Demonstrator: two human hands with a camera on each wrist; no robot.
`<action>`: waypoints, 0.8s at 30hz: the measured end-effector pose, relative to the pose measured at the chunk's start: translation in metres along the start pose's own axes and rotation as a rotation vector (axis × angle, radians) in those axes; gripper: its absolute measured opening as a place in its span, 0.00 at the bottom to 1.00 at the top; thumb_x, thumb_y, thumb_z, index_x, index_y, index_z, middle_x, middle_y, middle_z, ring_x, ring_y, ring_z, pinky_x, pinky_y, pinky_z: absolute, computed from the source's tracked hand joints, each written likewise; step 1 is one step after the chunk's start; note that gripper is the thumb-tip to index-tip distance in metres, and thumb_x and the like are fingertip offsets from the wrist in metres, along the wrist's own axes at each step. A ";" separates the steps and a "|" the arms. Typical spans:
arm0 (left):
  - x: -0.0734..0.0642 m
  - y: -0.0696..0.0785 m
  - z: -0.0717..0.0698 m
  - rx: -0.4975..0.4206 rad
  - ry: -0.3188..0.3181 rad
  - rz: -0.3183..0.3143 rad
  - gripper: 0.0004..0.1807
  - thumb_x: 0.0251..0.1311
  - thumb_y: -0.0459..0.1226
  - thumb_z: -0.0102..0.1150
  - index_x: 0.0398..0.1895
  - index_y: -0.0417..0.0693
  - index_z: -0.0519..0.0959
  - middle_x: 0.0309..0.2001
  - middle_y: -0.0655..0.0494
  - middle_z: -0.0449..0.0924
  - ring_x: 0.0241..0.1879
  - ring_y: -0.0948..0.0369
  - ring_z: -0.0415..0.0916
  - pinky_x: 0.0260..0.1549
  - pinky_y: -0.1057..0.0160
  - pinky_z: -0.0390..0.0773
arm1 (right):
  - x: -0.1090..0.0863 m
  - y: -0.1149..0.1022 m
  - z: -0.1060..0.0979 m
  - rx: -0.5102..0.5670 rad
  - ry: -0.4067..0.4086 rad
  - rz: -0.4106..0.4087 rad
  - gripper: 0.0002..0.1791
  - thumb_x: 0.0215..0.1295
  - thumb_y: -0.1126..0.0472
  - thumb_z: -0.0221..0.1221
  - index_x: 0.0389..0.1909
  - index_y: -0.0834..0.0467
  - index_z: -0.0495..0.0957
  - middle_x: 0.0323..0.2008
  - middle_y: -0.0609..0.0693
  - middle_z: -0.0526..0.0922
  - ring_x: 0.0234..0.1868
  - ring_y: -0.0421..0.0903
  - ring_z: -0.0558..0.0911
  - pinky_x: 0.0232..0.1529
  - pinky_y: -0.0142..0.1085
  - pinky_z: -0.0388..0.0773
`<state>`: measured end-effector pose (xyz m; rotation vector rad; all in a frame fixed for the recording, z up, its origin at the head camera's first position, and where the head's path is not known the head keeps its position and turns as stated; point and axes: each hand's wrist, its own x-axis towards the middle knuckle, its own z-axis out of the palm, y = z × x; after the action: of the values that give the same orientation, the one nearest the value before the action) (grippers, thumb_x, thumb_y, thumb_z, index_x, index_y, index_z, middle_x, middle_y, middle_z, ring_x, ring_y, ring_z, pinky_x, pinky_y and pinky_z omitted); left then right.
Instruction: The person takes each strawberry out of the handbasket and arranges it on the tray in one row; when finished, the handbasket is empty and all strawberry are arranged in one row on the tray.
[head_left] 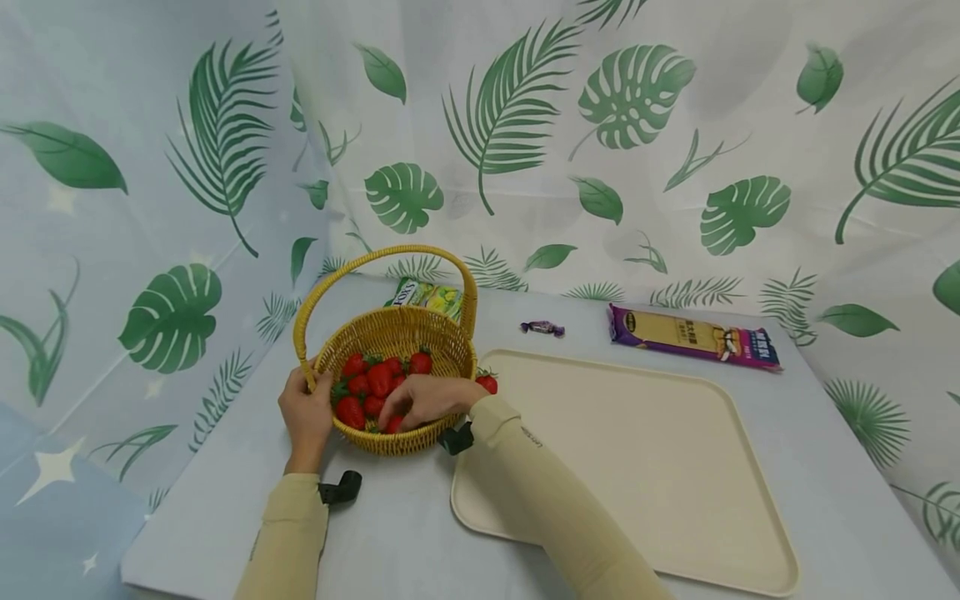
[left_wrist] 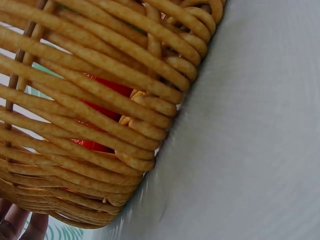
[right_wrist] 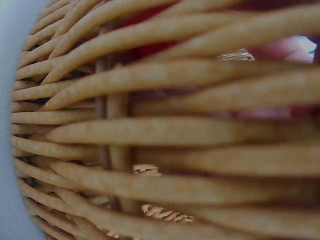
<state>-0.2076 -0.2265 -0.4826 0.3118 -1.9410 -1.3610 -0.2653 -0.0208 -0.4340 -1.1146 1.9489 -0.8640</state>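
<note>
A yellow wicker basket (head_left: 390, 446) with a tall arched handle holds several red strawberries (head_left: 380, 380). My left hand (head_left: 307, 412) grips its left rim at the foot of the handle; in the left wrist view, a few fingertips (left_wrist: 32, 227) show beside the woven wall. Over the right rim reaches my right hand (head_left: 427, 398), fingers bent down around a strawberry (head_left: 394, 424) near the front of the basket. Weave fills most of the right wrist view and hides the fingertips' contact. Outside the basket, one strawberry (head_left: 487, 382) sits by its right side.
Right of the basket lies a beige tray (head_left: 637, 450), under my right forearm. Behind are a green candy bag (head_left: 427, 295), partly hidden by the basket, a purple wrapped candy (head_left: 542, 328) and a long purple-and-yellow packet (head_left: 693, 335). Leaf-printed curtains (head_left: 525, 217) enclose the table.
</note>
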 end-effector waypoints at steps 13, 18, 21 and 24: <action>0.001 0.000 0.001 0.010 0.007 -0.003 0.07 0.60 0.29 0.59 0.27 0.36 0.74 0.50 0.40 0.82 0.53 0.47 0.77 0.45 0.71 0.67 | -0.006 -0.003 0.001 0.036 0.195 -0.065 0.12 0.60 0.61 0.67 0.46 0.53 0.83 0.42 0.41 0.83 0.44 0.38 0.75 0.46 0.30 0.73; 0.003 0.001 0.000 0.012 0.016 0.009 0.06 0.60 0.29 0.59 0.27 0.36 0.74 0.49 0.40 0.82 0.53 0.47 0.77 0.48 0.67 0.69 | -0.009 -0.002 0.001 0.010 0.353 -0.096 0.14 0.62 0.58 0.66 0.48 0.52 0.82 0.47 0.40 0.81 0.46 0.38 0.75 0.47 0.31 0.72; 0.002 0.001 0.000 0.008 0.015 0.006 0.06 0.60 0.29 0.58 0.27 0.36 0.74 0.50 0.39 0.82 0.53 0.47 0.77 0.47 0.69 0.68 | -0.012 -0.003 0.003 0.029 0.441 -0.111 0.15 0.63 0.59 0.65 0.50 0.51 0.81 0.49 0.43 0.82 0.41 0.39 0.75 0.42 0.30 0.72; 0.001 0.001 0.001 0.008 0.014 0.002 0.06 0.60 0.29 0.58 0.27 0.35 0.74 0.50 0.39 0.82 0.53 0.47 0.77 0.46 0.72 0.66 | -0.017 -0.003 0.007 0.095 0.498 -0.134 0.17 0.63 0.62 0.64 0.53 0.52 0.79 0.49 0.47 0.82 0.38 0.40 0.78 0.40 0.30 0.74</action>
<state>-0.2087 -0.2256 -0.4820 0.3229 -1.9349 -1.3466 -0.2516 -0.0087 -0.4309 -1.0516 2.2130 -1.3988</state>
